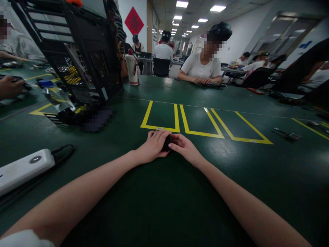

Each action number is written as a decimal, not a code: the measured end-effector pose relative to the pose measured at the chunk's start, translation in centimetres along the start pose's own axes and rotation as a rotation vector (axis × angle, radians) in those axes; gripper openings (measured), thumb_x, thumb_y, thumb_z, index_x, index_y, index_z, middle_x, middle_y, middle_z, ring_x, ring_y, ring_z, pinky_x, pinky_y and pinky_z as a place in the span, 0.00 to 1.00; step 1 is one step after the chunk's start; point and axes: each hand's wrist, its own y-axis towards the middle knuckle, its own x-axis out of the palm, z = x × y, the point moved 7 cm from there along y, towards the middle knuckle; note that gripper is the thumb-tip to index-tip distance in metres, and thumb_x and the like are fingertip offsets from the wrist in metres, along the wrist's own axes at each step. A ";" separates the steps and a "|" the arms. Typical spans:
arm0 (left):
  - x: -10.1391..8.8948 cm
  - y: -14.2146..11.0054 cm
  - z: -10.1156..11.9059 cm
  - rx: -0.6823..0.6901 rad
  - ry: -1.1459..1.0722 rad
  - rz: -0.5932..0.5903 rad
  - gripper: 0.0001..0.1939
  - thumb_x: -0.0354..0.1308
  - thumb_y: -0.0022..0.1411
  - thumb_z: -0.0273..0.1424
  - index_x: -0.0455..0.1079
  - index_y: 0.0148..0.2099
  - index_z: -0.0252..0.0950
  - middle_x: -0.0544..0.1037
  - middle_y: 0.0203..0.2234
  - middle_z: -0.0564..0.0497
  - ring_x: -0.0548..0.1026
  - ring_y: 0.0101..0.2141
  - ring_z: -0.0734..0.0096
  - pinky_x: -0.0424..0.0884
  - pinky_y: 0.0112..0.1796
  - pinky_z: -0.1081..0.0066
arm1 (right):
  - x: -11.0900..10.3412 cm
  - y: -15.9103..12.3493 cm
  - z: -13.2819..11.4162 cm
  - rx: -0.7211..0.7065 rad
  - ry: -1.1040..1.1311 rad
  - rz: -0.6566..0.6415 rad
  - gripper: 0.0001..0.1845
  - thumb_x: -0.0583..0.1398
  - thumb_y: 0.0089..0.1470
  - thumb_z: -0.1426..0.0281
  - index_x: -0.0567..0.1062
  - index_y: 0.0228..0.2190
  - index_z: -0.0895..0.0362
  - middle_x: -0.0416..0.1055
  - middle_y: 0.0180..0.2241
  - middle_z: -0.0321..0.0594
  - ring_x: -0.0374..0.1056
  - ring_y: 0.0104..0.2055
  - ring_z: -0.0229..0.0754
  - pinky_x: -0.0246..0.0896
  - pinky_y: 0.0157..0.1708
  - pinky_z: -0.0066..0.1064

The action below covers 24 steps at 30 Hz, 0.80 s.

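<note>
Both my hands meet on the dark green table just in front of a yellow taped rectangle. My left hand lies curled over a small black object, with its fingers closed on top of it. My right hand pinches the same object from the right side. The object is mostly hidden between the fingers, so I cannot make out what it is.
A black computer case stands at the left with a plastic bottle before it. A white power strip lies near left. A white flask stands behind. A tool lies at the right. People sit across the table.
</note>
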 end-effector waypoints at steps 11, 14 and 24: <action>0.0 0.1 0.1 0.006 0.022 -0.018 0.32 0.57 0.55 0.31 0.44 0.57 0.33 0.60 0.52 0.37 0.59 0.53 0.52 0.56 0.49 0.53 | 0.2 0.0 -0.5 -0.092 0.114 -0.110 0.19 0.65 0.42 0.73 0.66 0.37 0.51 0.65 0.41 0.35 0.65 0.45 0.39 0.60 0.48 0.39; 0.0 0.0 0.1 0.016 0.013 -0.003 0.31 0.56 0.56 0.33 0.45 0.57 0.34 0.60 0.52 0.38 0.60 0.53 0.53 0.56 0.49 0.54 | 0.0 0.0 -0.7 -0.088 0.088 -0.022 0.13 0.63 0.45 0.70 0.67 0.34 0.52 0.65 0.38 0.34 0.67 0.41 0.39 0.63 0.44 0.38; -0.2 0.1 0.2 -0.008 -0.022 -0.033 0.30 0.55 0.56 0.33 0.45 0.57 0.35 0.60 0.52 0.39 0.61 0.52 0.55 0.56 0.50 0.54 | -0.2 0.2 0.1 0.006 0.016 -0.001 0.18 0.63 0.45 0.67 0.66 0.39 0.54 0.66 0.42 0.38 0.66 0.45 0.42 0.61 0.48 0.42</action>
